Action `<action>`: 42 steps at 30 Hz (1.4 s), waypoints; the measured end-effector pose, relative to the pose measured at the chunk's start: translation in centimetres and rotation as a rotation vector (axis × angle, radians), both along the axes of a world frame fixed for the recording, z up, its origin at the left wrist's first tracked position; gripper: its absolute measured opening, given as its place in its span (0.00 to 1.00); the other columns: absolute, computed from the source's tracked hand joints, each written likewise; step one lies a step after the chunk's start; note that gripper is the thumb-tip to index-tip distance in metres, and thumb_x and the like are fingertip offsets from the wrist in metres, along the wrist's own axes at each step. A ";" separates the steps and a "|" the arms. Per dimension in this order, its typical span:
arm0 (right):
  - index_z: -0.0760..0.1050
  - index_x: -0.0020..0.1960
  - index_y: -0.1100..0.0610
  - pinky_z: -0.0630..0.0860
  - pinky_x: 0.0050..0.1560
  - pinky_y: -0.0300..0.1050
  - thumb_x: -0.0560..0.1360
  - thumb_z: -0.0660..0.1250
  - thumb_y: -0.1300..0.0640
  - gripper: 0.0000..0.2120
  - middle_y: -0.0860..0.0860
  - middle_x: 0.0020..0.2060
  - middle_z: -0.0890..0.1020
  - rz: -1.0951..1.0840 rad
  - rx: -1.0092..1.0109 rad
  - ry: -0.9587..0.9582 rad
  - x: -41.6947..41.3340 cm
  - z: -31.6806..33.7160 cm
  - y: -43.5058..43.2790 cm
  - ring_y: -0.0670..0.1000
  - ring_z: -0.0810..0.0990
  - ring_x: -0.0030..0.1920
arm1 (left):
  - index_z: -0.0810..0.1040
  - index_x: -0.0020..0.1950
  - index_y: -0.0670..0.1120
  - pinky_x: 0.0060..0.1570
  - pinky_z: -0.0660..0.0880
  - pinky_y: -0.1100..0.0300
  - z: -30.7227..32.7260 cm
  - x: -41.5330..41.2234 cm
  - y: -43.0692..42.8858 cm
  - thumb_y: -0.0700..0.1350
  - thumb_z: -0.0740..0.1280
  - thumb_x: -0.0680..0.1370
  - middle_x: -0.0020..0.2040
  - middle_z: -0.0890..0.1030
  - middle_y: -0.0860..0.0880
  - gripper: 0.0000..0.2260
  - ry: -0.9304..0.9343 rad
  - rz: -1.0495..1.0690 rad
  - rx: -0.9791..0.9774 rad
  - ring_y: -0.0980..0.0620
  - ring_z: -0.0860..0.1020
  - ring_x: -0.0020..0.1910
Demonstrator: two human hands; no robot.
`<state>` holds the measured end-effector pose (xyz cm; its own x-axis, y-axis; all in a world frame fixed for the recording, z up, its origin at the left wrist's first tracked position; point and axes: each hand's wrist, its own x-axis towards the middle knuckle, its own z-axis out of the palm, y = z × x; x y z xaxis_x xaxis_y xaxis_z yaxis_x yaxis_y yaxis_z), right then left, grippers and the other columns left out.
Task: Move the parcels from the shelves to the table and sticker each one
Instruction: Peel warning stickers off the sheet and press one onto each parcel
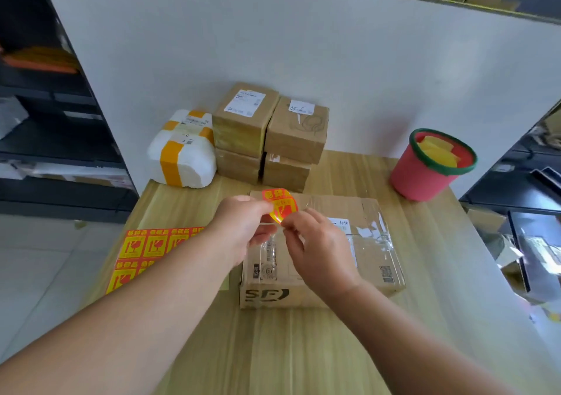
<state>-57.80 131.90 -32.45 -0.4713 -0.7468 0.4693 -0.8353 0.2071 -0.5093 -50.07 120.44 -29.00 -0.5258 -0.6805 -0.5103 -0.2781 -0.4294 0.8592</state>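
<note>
Curled red-and-yellow fragile sticker (280, 205) pinched between left hand (243, 227) and right hand (318, 249), above flat taped cardboard parcel (321, 249) on pale wooden table (303, 349), orange sticker sheet (145, 252) to its left, stacked brown boxes (270, 133) behind.

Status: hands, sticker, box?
Left hand and right hand both pinch the sticker, held above the SF box. Not stuck yet. Nothing in the way.
</note>
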 end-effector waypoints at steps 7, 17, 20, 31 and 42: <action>0.80 0.45 0.54 0.73 0.43 0.42 0.77 0.60 0.46 0.15 0.46 0.40 0.79 0.019 -0.006 -0.211 -2.5 0.7 3.6 0.45 0.76 0.41 | 0.73 0.42 0.45 0.33 0.70 0.61 0.3 -2.6 1.7 0.40 0.67 0.76 0.36 0.82 0.44 0.04 -0.036 -0.033 -0.079 0.50 0.79 0.31; 0.79 0.42 0.50 0.74 0.38 0.32 0.74 0.69 0.63 0.08 0.46 0.37 0.81 -0.225 -0.058 -0.767 -7.5 0.6 7.8 0.41 0.77 0.35 | 0.74 0.39 0.44 0.36 0.70 0.59 -0.3 -6.7 6.6 0.40 0.67 0.77 0.38 0.81 0.43 0.08 -0.101 -0.274 -0.115 0.50 0.78 0.33; 0.78 0.39 0.52 0.77 0.41 0.47 0.73 0.68 0.66 0.11 0.52 0.35 0.81 -0.253 -0.076 -0.855 -9.2 0.3 8.8 0.47 0.77 0.35 | 0.74 0.40 0.44 0.38 0.72 0.58 -0.3 -8.1 7.8 0.41 0.67 0.78 0.38 0.82 0.44 0.07 -0.106 -0.302 -0.110 0.50 0.79 0.35; 0.77 0.39 0.55 0.78 0.41 0.52 0.72 0.68 0.70 0.11 0.52 0.32 0.80 -0.224 -0.128 -0.953 -14.2 0.7 9.8 0.49 0.77 0.32 | 0.78 0.42 0.44 0.35 0.72 0.62 -0.1 -11.4 9.3 0.42 0.67 0.77 0.39 0.81 0.46 0.05 -0.141 -0.334 -0.339 0.52 0.78 0.35; 0.78 0.40 0.56 0.79 0.42 0.53 0.72 0.68 0.70 0.10 0.56 0.35 0.81 -0.171 -0.082 -0.977 -15.4 -0.1 9.2 0.52 0.79 0.35 | 0.79 0.45 0.44 0.41 0.74 0.57 -0.2 -11.7 9.2 0.42 0.65 0.78 0.43 0.82 0.47 0.05 -0.158 -0.287 -0.380 0.52 0.79 0.38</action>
